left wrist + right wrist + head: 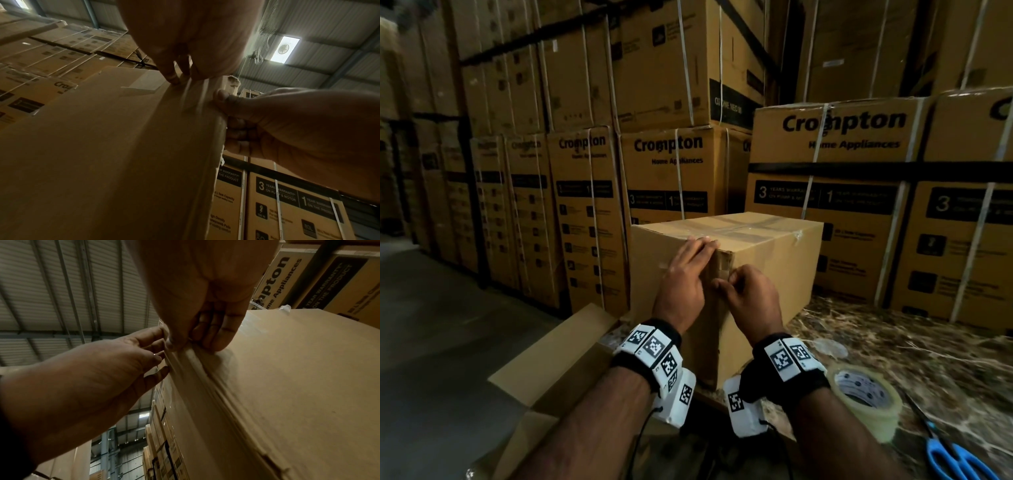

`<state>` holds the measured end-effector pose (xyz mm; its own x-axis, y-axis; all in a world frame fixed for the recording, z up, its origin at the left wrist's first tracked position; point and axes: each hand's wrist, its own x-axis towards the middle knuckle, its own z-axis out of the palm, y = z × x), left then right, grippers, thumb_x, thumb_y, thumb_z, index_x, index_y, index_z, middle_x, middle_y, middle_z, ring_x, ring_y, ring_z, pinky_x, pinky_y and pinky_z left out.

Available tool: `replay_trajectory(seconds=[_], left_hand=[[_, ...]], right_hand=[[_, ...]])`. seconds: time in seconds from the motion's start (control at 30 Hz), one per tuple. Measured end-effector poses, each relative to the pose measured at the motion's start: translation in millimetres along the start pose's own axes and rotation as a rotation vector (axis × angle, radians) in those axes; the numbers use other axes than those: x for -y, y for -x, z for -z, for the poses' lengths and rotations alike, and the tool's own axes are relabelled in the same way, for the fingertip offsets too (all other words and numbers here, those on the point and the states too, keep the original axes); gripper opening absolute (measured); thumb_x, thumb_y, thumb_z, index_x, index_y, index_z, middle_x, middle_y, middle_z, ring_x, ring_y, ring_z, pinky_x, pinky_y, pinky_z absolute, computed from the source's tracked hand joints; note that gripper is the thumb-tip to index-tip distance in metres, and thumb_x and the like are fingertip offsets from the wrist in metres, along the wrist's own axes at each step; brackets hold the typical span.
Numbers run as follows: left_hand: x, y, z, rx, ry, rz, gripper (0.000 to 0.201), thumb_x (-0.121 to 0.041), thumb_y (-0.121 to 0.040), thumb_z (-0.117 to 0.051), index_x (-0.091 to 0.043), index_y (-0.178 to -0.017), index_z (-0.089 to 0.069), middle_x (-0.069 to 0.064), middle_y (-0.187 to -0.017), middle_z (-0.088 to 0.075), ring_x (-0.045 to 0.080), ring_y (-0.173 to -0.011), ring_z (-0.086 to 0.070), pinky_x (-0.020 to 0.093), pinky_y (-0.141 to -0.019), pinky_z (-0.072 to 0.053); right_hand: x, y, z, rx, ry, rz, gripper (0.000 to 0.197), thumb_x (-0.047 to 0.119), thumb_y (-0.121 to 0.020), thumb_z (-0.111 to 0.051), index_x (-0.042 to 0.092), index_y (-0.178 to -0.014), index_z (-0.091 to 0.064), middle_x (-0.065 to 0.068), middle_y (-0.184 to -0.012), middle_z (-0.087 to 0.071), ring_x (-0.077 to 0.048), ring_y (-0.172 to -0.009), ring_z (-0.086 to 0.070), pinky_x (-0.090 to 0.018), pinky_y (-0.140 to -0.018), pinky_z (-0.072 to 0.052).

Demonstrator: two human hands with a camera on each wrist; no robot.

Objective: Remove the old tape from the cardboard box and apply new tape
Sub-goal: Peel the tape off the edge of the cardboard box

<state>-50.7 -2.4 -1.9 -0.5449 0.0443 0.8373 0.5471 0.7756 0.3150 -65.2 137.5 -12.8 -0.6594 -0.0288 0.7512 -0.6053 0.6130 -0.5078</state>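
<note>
A plain cardboard box (777,267) stands on a marbled surface with one corner edge toward me. Clear old tape (736,226) crosses its top, and a strip runs down that corner edge (197,365). My left hand (688,267) lies flat on the box's left face, straight fingers reaching to the top corner. My right hand (738,286) is curled at the corner edge. Its thumb (222,97) and fingertips (213,344) pinch the tape strip (196,99), which looks lifted and wrinkled there. A roll of clear tape (866,399) sits near my right wrist.
Blue-handled scissors (955,455) lie at the lower right beside the roll. A crumpled clear wad (828,347) lies behind the roll. An open cardboard box (558,359) sits at lower left. Strapped printed cartons (859,192) are stacked behind and to the right. Grey floor (431,325) spreads left.
</note>
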Motion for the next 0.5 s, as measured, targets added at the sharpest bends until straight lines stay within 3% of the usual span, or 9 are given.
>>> replay_trajectory(seconds=[0.17,0.33,0.5], left_hand=[[1.2,-1.2,0.0,0.001,0.006,-0.008,0.067,0.012,-0.087,-0.038,-0.023,-0.144,-0.04,0.001,-0.152,-0.037,0.016,-0.145,-0.022,0.029,-0.118,-0.016],[-2.9,-1.7,2.5,0.028,-0.003,-0.005,0.067,0.013,-0.087,-0.036,-0.022,-0.144,-0.04,0.001,-0.152,-0.036,0.016,-0.146,-0.02,0.025,-0.116,-0.011],[-5.9,-2.0,3.4,0.087,-0.069,0.034,0.076,0.016,-0.087,-0.032,-0.029,-0.148,-0.029,-0.006,-0.158,-0.022,0.013,-0.148,-0.007,0.03,-0.117,-0.006]], right_hand=[[-2.6,-1.1,3.5,0.01,-0.059,0.048,0.022,0.03,-0.085,-0.069,0.016,-0.075,-0.055,0.009,-0.065,-0.054,-0.011,-0.059,-0.05,-0.022,-0.051,-0.036],[-7.6,-1.5,4.9,0.025,-0.081,0.054,0.021,0.027,-0.09,-0.062,0.012,-0.077,-0.057,0.0,-0.068,-0.063,-0.021,-0.061,-0.057,-0.041,-0.058,-0.049],[-10.3,-0.9,6.2,0.04,-0.146,0.025,0.02,0.025,-0.093,-0.058,0.013,-0.078,-0.056,0.0,-0.069,-0.061,-0.022,-0.064,-0.058,-0.041,-0.06,-0.049]])
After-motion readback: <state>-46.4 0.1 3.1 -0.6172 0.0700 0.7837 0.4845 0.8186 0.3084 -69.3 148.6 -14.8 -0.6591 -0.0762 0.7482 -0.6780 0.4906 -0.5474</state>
